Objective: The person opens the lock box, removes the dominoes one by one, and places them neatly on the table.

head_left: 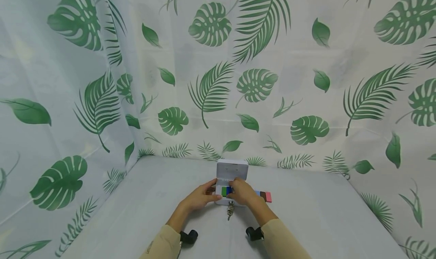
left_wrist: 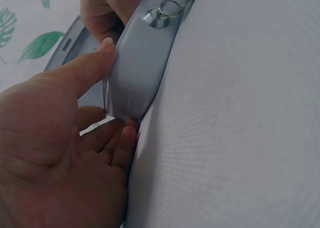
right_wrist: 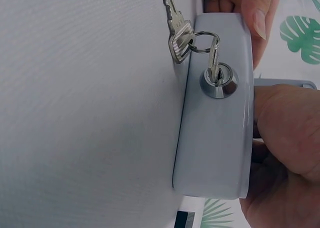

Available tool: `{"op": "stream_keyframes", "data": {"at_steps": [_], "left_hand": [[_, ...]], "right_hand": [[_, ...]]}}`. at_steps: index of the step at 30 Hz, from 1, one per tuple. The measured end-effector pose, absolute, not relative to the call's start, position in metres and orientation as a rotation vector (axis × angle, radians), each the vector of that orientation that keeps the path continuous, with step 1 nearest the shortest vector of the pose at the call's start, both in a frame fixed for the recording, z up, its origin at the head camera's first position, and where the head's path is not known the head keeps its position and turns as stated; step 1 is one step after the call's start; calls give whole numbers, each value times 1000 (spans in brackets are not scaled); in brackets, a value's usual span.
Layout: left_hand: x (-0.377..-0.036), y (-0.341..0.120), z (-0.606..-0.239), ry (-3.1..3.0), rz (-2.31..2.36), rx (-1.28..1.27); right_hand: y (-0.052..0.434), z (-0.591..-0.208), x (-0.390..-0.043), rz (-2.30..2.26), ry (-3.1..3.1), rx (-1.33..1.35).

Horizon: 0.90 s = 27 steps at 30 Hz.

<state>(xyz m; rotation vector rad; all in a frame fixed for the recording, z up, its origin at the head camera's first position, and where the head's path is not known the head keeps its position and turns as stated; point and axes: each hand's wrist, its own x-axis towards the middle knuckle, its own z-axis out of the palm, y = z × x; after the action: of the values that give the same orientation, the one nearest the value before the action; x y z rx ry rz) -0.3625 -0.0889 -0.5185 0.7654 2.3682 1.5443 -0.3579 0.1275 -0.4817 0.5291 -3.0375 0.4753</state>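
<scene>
Left hand (head_left: 201, 197) grips box (head_left: 231, 175) corner, thumb on front. Right hand (head_left: 241, 191) curled over box rim; keys (right_wrist: 192, 43) hang from lock.

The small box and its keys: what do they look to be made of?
The box looks like painted sheet metal, pale grey with a smooth satin finish: rounded corners and soft highlights, though hard plastic is possible. The lock and keys look like bright plated metal, with mirror-like reflections. The left hand and right hand hold the box.

Keys (right_wrist: 187, 35) hang before the box (head_left: 231, 181), hands flanking it.
</scene>
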Motion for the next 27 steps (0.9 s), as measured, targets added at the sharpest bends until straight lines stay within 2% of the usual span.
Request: {"op": "stream_keyframes", "data": {"at_steps": [27], "left_hand": [[-363,-89,-518,2364,1544,786]], "right_hand": [[127,-479,-355,457,-3018,577]]}}
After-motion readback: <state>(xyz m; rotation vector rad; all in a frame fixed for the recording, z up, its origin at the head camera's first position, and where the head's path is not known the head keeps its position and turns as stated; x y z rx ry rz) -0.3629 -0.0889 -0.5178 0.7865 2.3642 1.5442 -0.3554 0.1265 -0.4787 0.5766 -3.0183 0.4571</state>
